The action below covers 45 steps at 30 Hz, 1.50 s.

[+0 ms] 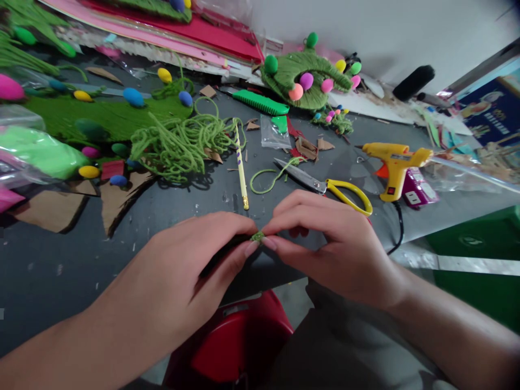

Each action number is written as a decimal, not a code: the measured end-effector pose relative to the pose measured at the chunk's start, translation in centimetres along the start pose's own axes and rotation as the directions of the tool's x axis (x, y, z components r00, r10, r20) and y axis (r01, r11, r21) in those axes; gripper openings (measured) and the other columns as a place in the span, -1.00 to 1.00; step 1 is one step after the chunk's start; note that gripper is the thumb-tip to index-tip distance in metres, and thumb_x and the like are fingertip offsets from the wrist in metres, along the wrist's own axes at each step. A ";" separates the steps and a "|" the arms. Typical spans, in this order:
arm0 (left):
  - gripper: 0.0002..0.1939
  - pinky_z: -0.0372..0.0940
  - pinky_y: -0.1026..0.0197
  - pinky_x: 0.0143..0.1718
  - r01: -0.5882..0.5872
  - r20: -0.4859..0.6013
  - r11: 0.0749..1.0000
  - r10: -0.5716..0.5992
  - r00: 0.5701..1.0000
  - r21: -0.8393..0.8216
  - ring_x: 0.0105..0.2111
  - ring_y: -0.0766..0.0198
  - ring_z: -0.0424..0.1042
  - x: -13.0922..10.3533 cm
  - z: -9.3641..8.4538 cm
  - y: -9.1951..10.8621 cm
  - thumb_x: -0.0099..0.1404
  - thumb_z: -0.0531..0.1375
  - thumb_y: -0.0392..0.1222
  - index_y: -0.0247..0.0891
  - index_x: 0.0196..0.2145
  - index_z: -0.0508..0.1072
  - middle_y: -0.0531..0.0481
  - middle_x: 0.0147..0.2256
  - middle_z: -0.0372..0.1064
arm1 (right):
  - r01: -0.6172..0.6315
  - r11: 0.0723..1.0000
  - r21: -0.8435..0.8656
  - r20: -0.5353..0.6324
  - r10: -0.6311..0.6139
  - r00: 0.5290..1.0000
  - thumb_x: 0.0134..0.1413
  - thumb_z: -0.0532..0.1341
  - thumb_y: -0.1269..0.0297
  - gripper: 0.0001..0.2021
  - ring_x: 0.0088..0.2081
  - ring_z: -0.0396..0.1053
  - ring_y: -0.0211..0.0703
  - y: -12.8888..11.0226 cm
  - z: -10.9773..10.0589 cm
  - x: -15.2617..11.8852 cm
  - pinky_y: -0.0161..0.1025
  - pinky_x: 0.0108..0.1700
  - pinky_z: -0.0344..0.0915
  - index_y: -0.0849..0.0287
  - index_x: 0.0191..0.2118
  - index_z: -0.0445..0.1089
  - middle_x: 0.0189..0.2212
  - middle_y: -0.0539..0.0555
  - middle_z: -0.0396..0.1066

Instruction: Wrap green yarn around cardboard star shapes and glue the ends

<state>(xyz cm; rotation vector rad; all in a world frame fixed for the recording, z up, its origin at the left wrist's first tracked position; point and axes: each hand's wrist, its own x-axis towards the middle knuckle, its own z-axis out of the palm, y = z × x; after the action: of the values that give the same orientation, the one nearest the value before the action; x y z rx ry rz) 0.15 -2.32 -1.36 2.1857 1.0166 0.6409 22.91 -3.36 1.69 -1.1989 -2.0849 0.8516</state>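
Between my two hands, close to the table's front edge, is a small green piece of yarn, mostly covered by my fingertips. My left hand pinches it with thumb and forefinger from the left. From the right, my right hand pinches the same piece, its other fingers curled. Just beyond my right hand lie scissors with yellow handles, blades pointing away to the left. A loose loop of green yarn rests by the blades. Left of it lies a pale yellow pencil, its eraser end towards me.
A tangled heap of green yarn lies at left, beside cardboard pieces. A yellow glue gun with a black cord is at right. Further back are a green utility knife and a yarn-wrapped shape with pompoms. A red stool stands below.
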 end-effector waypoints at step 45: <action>-0.80 0.42 0.25 -0.26 0.029 0.024 0.999 -0.028 0.999 -0.042 -0.19 0.22 0.56 0.1 0.0 0.0 0.45 0.15 -0.06 0.10 0.00 0.43 0.13 -0.14 0.56 | -0.001 1.000 -0.012 0.019 0.001 1.000 0.27 0.27 0.36 -0.91 -0.23 0.45 -0.26 0.2 -0.2 -0.2 -0.28 -0.22 0.39 0.11 -0.15 0.52 -0.21 0.05 0.50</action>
<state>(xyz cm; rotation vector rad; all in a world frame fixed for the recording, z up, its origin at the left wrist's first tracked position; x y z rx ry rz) 0.23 -2.21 -1.39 2.1332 1.0116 0.6166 23.21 -3.39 1.62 -1.2029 -2.1069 0.8556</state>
